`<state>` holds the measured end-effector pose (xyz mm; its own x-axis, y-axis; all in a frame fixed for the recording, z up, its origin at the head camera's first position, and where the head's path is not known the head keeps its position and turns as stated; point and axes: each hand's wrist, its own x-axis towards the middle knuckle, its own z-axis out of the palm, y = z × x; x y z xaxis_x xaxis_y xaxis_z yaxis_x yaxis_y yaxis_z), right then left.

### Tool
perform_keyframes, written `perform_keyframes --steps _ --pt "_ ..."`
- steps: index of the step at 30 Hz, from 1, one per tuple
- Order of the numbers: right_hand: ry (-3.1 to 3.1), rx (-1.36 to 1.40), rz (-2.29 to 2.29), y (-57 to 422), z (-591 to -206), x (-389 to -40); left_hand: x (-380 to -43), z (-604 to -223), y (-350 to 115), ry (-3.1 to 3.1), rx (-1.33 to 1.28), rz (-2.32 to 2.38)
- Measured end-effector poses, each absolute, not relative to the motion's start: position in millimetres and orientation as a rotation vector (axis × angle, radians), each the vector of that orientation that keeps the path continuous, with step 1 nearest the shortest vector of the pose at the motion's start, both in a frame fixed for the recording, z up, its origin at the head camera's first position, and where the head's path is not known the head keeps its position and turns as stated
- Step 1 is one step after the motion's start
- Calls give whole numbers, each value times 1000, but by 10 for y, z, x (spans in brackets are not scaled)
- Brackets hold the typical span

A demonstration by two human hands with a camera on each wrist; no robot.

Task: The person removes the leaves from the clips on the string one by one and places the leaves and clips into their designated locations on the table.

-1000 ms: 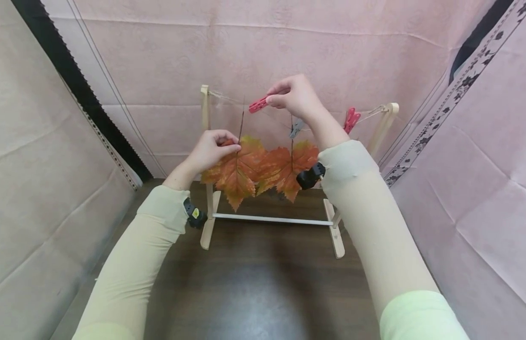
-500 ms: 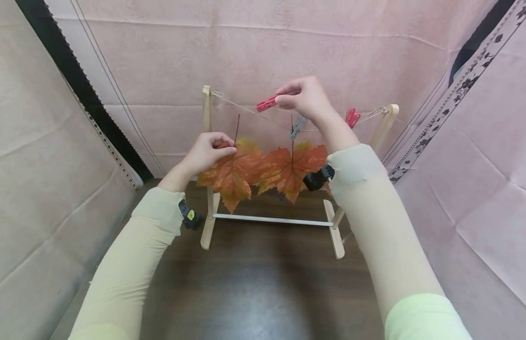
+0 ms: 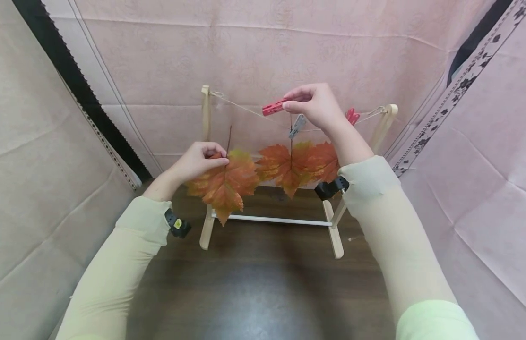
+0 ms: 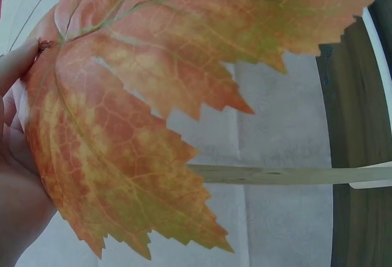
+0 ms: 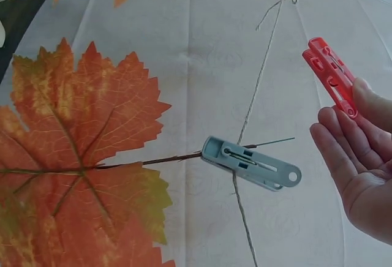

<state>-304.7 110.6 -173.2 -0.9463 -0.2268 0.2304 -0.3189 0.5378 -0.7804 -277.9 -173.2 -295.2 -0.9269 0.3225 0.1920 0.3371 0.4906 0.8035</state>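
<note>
My left hand (image 3: 202,159) pinches an orange maple leaf (image 3: 228,182) at the base of its stem, which points upward. In the left wrist view that leaf (image 4: 116,126) spreads out from the thumb. Above the string, my right hand (image 3: 314,105) holds a red clothespin (image 3: 273,107) between thumb and fingers. The right wrist view shows the red clothespin (image 5: 331,77) apart from the string (image 5: 248,114). A grey clothespin (image 5: 251,163) clips the stem of a second maple leaf (image 5: 79,157) to the string. Another red clothespin (image 3: 352,116) sits farther right, partly behind my right arm.
The wooden stand has a left post (image 3: 206,113) and a right post (image 3: 383,127), with the string tied between them. A white crossbar (image 3: 271,219) joins its feet low over the dark wooden table (image 3: 254,278). Pale cloth (image 3: 263,56) hangs behind and on both sides.
My left hand has moved down and left with its leaf, the stem dropping below the string. My right hand has shifted right and slightly down, still holding the red clothespin.
</note>
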Motion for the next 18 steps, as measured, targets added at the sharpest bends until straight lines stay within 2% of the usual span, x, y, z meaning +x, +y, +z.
perform_keyframes --steps 18 --pt "-2618 485 1461 1367 -1896 -2840 -2684 -3148 -1897 -2837 -686 -1415"
